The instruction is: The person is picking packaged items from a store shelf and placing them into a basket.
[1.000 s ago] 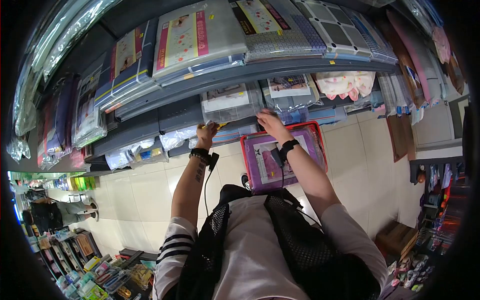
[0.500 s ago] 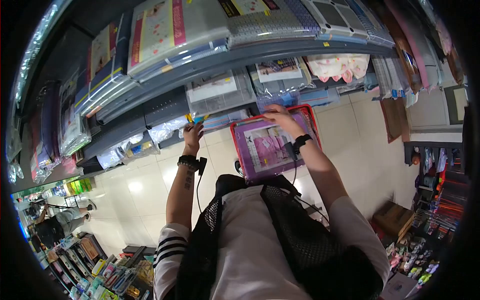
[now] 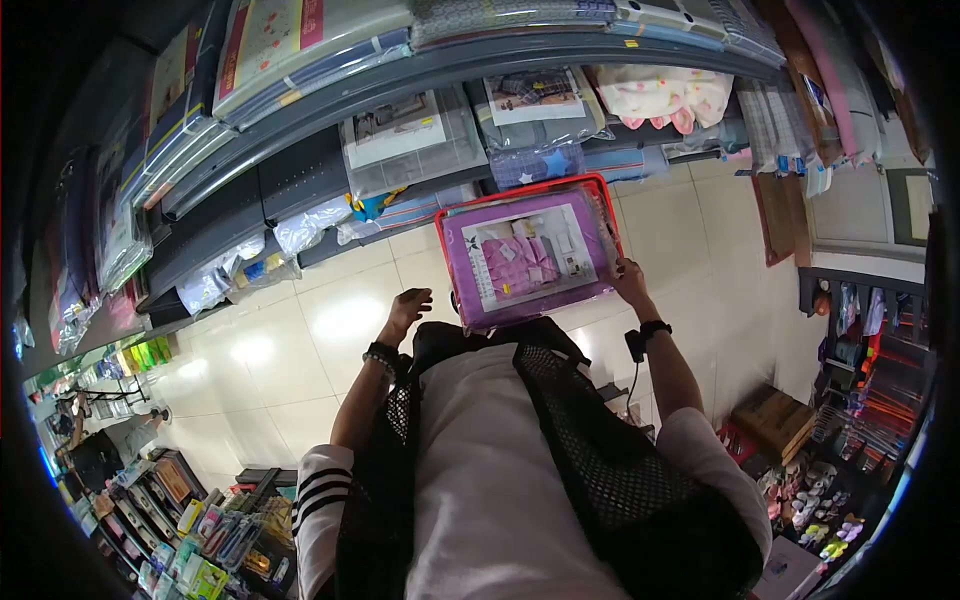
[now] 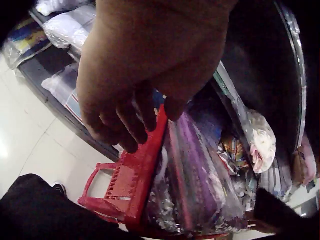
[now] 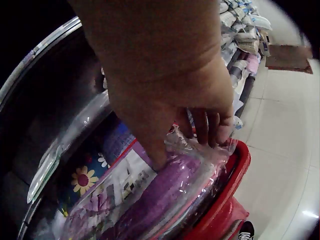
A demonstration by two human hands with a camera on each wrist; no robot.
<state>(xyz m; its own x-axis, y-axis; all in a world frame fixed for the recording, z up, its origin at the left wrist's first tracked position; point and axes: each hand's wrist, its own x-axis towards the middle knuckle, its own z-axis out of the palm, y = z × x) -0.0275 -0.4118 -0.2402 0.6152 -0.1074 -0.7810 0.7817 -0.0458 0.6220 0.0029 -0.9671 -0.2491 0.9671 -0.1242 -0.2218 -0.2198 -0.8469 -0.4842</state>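
Observation:
A purple bedding pack (image 3: 525,255) in clear plastic, with a picture card on its front, lies in a red basket (image 3: 532,186) before my body. At the pack's right edge is my right hand (image 3: 630,280). In the right wrist view its thumb lies on the purple pack (image 5: 167,187) and its fingers bend over the crinkled plastic edge, pinching it. My left hand (image 3: 408,310) is left of the basket, fingers loosely bent and holding nothing. From the left wrist, the hand (image 4: 135,85) overlaps the red basket (image 4: 131,175), whose side handle shows.
Shelves of plastic-wrapped bedding packs (image 3: 415,145) run across the front, above and beyond the basket. Beneath is a tiled floor (image 3: 340,320). A cardboard box (image 3: 772,420) stands at right, and a rack of small goods (image 3: 215,540) at lower left. Another person (image 3: 105,455) is at far left.
My right hand has gone from the pack's far edge to its right edge. My left hand has drawn back from the shelf toward my body. The head view has shifted.

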